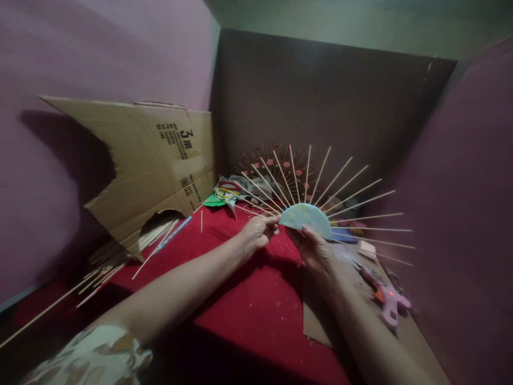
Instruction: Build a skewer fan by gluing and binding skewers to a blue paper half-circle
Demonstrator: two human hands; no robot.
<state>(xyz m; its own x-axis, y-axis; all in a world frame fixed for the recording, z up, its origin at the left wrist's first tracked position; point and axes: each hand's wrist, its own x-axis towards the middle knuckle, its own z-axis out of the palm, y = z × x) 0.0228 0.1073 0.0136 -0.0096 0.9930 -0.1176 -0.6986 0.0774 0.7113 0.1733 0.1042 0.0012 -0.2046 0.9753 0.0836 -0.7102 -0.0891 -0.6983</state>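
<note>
A pale blue half-disc (306, 220) with thin wooden sticks (347, 184) fanning out from its curved edge is raised over the red cloth. My right hand (315, 251) grips it from below, thumb on the near face by the straight edge. At its left corner is my left hand (258, 233), fingers curled and fingertips touching the corner close to the lowest left sticks. Whether those fingertips pinch a stick or the corner itself is hidden.
Red cloth (248, 299) covers the table. At right, a pink glue gun (390, 302) and pliers (366, 271) lie on a cardboard sheet (316, 315). Cut cardboard (152, 160) leans left beside loose sticks (108, 270). Scissors (227, 190) and a flower-decorated stick fan (276, 163) are behind.
</note>
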